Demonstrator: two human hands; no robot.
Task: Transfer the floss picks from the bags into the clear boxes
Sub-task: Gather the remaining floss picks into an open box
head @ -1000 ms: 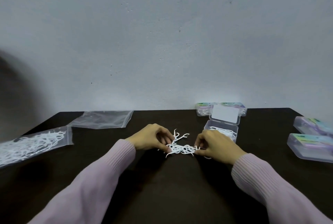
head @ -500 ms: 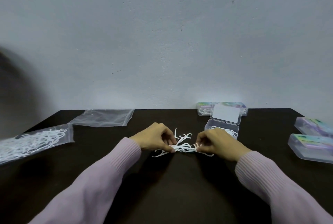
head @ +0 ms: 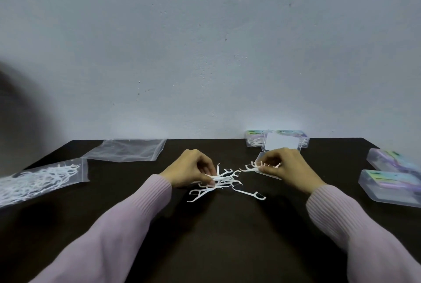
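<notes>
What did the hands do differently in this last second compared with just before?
The right hand lifted a small bunch of floss picks off the loose pile and carried it right, over the open clear box. The left hand stayed pinching the pile, which now lies more spread out. The bags and closed boxes did not move.

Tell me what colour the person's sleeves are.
Pale lilac-pink ribbed knit sleeves, seen clearly in the head view.
</notes>
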